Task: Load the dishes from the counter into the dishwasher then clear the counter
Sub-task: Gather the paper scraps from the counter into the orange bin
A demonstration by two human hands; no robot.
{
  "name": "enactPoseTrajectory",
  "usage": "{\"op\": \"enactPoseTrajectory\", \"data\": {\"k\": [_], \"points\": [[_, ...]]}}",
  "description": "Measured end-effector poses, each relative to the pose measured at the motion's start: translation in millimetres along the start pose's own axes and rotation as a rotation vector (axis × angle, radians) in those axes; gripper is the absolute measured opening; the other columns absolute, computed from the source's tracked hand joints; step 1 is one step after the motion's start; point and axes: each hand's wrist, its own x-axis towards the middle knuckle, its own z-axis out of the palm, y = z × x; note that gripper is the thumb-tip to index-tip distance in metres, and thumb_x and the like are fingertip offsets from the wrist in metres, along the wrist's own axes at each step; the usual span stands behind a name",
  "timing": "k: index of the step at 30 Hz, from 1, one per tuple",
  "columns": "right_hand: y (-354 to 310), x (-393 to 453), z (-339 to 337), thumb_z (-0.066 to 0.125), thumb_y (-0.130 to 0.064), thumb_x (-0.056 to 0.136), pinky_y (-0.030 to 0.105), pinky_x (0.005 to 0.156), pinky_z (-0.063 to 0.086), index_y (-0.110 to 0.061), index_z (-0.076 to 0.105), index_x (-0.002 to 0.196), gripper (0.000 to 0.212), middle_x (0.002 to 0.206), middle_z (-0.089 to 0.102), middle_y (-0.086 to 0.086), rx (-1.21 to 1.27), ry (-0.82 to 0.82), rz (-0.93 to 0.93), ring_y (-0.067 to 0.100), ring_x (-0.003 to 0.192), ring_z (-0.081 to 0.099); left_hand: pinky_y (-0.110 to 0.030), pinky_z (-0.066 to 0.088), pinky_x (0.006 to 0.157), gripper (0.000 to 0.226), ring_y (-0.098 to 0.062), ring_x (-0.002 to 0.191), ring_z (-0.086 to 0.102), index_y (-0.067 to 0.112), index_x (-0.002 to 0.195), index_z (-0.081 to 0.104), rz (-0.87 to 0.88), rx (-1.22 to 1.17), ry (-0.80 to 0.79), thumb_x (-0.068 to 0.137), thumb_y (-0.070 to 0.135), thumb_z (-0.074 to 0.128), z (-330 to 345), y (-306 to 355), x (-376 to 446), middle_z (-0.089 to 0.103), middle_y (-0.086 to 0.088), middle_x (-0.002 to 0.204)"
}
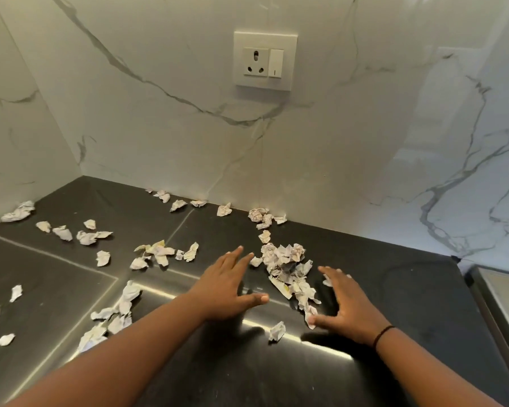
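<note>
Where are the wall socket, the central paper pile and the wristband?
wall socket (256, 62): head view, on the socket face.
paper pile (282, 259): head view, pile's middle.
wristband (382, 335): head view, on the band's strand.

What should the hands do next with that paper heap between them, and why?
Probably bring both hands together to scoop the heap. The left hand and right hand lie open on either side of the pile of crumpled paper scraps, holding nothing, while more scraps lie scattered across the dark counter.
</note>
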Motion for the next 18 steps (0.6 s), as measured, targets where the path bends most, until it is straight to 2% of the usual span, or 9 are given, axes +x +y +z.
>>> {"op": "enactPoseTrajectory", "data": {"k": [2,4,6,8,10,14,16,18], "points": [[-22,1,15,0.047,-0.096,0.052,0.040,0.121,0.002,-0.043,-0.005,0.145,0.119,0.159,0.001,-0.010,-0.066,0.006,-0.081,0.012,0.146,-0.003,-0.041,0.009,0.117,0.090,-0.022,0.148,0.000,0.033,0.152,0.002,0.063,0.004,0.015,0.082,0.078,0.034,-3,6,32,-0.006,0.003,0.161],[-42,3,32,0.046,-0.098,0.050,0.046,0.120,0.001,-0.042,-0.012,0.146,0.125,0.159,-0.011,-0.008,-0.104,0.052,-0.084,0.018,0.147,-0.011,-0.042,0.010,0.118,0.084,-0.022,0.148,0.002,0.033,0.152,0.005,0.111,0.001,0.022,0.085,0.074,0.033,-3,12,63,-0.003,0.001,0.161],[-58,9,49,0.040,-0.098,0.054,0.046,0.119,-0.004,-0.036,-0.024,0.145,0.127,0.158,-0.023,-0.003,-0.151,0.124,0.006,0.025,0.145,-0.019,-0.042,0.010,0.118,0.082,-0.022,0.148,0.003,0.035,0.152,0.006,0.143,0.006,0.011,0.086,0.073,0.036,-1,18,89,-0.001,0.000,0.161],[-69,19,62,0.035,-0.095,0.059,0.045,0.116,-0.008,-0.027,-0.024,0.147,0.126,0.155,-0.029,0.004,-0.155,0.214,0.161,0.032,0.144,-0.022,-0.043,0.012,0.117,0.077,-0.023,0.147,0.004,0.039,0.151,0.009,0.172,0.005,-0.019,0.087,0.070,0.038,5,21,111,0.002,-0.001,0.161],[-73,30,68,0.034,-0.092,0.062,0.047,0.116,-0.005,-0.022,-0.018,0.148,0.122,0.157,-0.024,0.009,-0.120,0.284,0.254,0.036,0.144,-0.018,-0.043,0.015,0.117,0.069,-0.022,0.147,0.009,0.042,0.150,0.014,0.227,0.019,-0.029,0.090,0.066,0.038,13,21,125,0.009,-0.001,0.161],[-65,54,64,0.033,-0.082,0.066,0.048,0.117,0.004,-0.022,-0.005,0.151,0.110,0.160,-0.003,0.013,-0.073,0.367,0.288,0.038,0.146,-0.004,-0.040,0.022,0.111,0.057,-0.015,0.141,0.025,0.043,0.140,0.038,0.320,0.043,0.035,0.088,0.064,0.034,33,13,140,0.032,0.007,0.152],[-60,66,58,0.034,-0.075,0.069,0.047,0.118,0.004,-0.025,-0.001,0.152,0.103,0.161,0.000,0.010,-0.071,0.335,0.261,0.036,0.147,-0.004,-0.038,0.027,0.102,0.056,-0.013,0.131,0.036,0.040,0.126,0.052,0.274,-0.019,0.130,0.082,0.066,0.028,41,10,139,0.044,0.011,0.140],[-57,77,53,0.038,-0.069,0.071,0.047,0.119,0.006,-0.026,0.011,0.152,0.095,0.160,0.011,0.008,-0.074,0.292,0.199,0.032,0.147,0.004,-0.035,0.035,0.090,0.056,-0.016,0.112,0.045,0.031,0.111,0.058,0.255,-0.075,0.210,0.078,0.062,0.025,46,8,137,0.053,0.008,0.121]]}}
